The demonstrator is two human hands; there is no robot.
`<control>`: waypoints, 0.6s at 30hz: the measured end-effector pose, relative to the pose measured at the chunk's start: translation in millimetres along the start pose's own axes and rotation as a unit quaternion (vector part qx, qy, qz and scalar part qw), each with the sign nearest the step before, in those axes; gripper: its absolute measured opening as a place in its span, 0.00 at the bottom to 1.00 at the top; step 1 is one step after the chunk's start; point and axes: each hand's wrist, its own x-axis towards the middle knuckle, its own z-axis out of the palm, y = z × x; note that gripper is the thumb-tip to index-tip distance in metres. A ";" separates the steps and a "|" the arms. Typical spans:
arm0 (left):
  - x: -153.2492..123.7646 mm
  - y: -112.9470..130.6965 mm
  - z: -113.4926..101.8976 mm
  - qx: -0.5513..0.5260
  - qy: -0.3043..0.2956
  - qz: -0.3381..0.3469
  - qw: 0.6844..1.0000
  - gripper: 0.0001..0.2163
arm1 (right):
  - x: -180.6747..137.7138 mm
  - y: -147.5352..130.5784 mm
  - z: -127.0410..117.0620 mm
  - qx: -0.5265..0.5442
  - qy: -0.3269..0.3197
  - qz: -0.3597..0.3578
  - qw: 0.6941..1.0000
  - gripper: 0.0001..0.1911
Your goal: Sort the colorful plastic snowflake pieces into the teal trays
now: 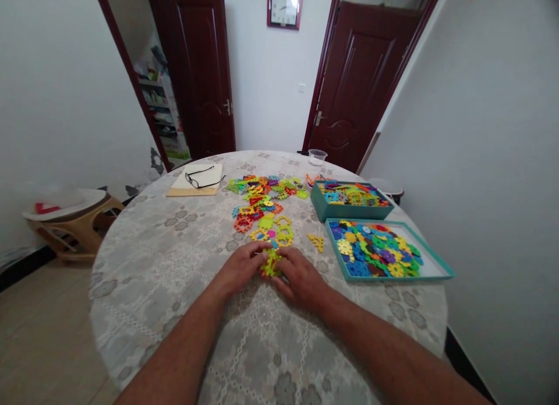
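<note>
A small yellow-green assembly of interlocking plastic pieces (271, 261), with some orange at its lower edge, sits between my two hands near the table's middle. My left hand (241, 267) is closed on its left side, thumb and fingers against it. From the right, my right hand (300, 275) grips the same assembly, its fingers curled over the edge. Parts of the assembly are hidden by the fingers. Just beyond lie loose yellow-green ring pieces (285, 236) and a red piece (243, 223). Off to the right is a yellow triangle piece (317, 242).
A heap of mixed pieces (257, 187) spreads farther back. At right stand a teal box (321, 203) of pieces and a shallow teal tray (437, 266) with more. Glasses (195, 182) rest on a notebook (179, 183) at left. A clear bowl (317, 156) stands at the far edge.
</note>
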 end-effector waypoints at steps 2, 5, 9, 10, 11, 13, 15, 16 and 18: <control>0.4 -1.5 1.9 0.001 -0.022 0.007 1.000 0.22 | -0.2 0.7 1.1 0.007 -0.002 0.005 1.000 0.12; 3.0 -7.3 3.4 0.017 -0.034 0.039 0.999 0.22 | -1.1 1.3 0.4 0.022 0.010 0.001 1.000 0.14; 4.0 -9.8 5.3 0.029 -0.026 0.080 0.996 0.21 | -1.7 0.2 -2.5 0.083 0.064 0.045 0.994 0.23; 3.5 -8.9 6.3 0.030 -0.027 0.087 0.995 0.22 | -1.3 0.6 -3.2 0.112 0.072 0.082 0.988 0.24; 2.8 -7.8 7.5 0.032 -0.026 0.094 0.995 0.22 | -0.8 1.5 -3.9 0.149 0.069 0.125 0.978 0.24; 1.1 -5.3 10.4 0.043 -0.020 0.104 0.993 0.22 | 0.4 4.4 -5.4 0.243 0.040 0.209 0.946 0.22; -0.4 -3.6 13.5 0.062 -0.013 0.111 0.992 0.22 | 1.4 7.4 -7.5 0.340 0.005 0.274 0.899 0.20; -1.1 -3.2 14.9 0.073 -0.011 0.114 0.991 0.22 | 1.7 8.4 -8.9 0.379 -0.009 0.301 0.875 0.19; -2.4 -3.2 17.1 0.091 -0.010 0.120 0.989 0.21 | 2.1 9.2 -13.0 0.426 -0.040 0.341 0.837 0.18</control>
